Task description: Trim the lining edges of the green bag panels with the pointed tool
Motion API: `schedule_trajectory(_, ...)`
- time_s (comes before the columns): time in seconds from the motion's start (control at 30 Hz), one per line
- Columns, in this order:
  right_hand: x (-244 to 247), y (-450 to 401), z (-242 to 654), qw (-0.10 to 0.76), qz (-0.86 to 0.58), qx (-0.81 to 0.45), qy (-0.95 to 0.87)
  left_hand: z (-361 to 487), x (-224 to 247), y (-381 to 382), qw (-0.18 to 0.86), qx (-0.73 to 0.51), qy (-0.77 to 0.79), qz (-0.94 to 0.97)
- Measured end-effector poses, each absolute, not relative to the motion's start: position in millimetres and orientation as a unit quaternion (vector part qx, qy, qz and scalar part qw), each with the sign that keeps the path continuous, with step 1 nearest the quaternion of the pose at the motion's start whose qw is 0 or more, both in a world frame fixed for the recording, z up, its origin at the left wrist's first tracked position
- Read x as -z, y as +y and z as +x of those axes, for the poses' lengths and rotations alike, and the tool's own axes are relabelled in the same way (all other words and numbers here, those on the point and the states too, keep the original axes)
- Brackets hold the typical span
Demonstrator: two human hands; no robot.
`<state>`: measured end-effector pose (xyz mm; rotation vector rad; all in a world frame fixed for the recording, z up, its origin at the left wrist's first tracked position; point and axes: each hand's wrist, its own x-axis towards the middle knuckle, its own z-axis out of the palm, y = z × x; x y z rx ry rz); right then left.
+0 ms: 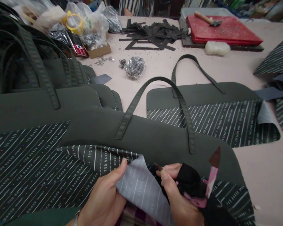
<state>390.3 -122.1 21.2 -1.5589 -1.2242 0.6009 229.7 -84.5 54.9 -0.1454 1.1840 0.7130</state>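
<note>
My left hand (108, 191) pinches the printed fabric panel (141, 185) of a dark green bag piece (153, 131), thumb on top. The panel is folded back, showing its grey underside. Close by on the right, my right hand (176, 194) is closed around a pink-handled tool (210, 182) with a rusty brown pointed blade sticking up behind the hand. A small dark tip shows between thumb and forefinger; whether it belongs to the same tool I cannot tell. Black cloth (190, 177) is wrapped about the right fingers. A strap handle (155, 80) arches from the bag piece.
More bag pieces with handles (37, 69) are stacked at left; another bag piece (202, 94) lies behind at right. Farther back are dark strips (157, 33), a plastic-wrapped bundle (134, 67), a phone (77, 44), yellow tape (74, 22) and a hammer (207, 19) on a red slab (226, 33).
</note>
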Motion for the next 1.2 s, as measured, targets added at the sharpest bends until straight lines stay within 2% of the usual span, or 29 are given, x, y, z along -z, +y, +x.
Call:
schedule_trajectory(0.17, -16.7, -129.4, 397.3, 0.574, -0.616, -0.320, -0.434, 227.1, -55.6, -85.3, 0.766, -0.346, 0.536, -0.085)
schedule_trajectory(0.5, -17.5, -127.7, 392.7, 0.566, -0.632, -0.297, -0.438, 226.9, -54.4, -86.9, 0.774, -0.350, 0.521, -0.084)
schedule_trajectory(0.83, -18.6, -125.6, 398.0, 0.504, -0.641, -0.266, -0.515, 226.7, -56.8, -87.3, 0.787, -0.327, 0.520, -0.059)
schedule_trajectory(1.2, -7.3, -128.8, 398.8, 0.448, -0.654, -0.255, -0.554, 233.7, -60.7, -88.7, 0.761, -0.359, 0.540, -0.003)
